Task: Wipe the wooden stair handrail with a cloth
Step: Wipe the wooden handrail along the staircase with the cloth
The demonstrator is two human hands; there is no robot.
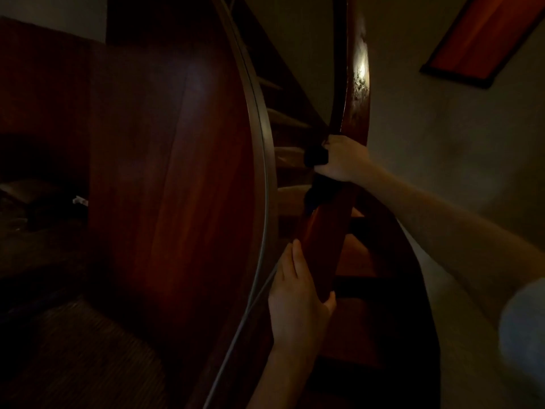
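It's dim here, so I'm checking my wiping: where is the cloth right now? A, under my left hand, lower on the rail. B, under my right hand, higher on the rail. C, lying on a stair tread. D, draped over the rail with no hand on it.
B: the dark cloth is bunched in the grip of the right hand on the wooden handrail, above the left hand, which holds bare wood.

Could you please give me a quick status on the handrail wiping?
Right hand grips dark cloth around handrail. Left hand holds handrail lower down. No obstruction seen on the stretch above; light is dim.
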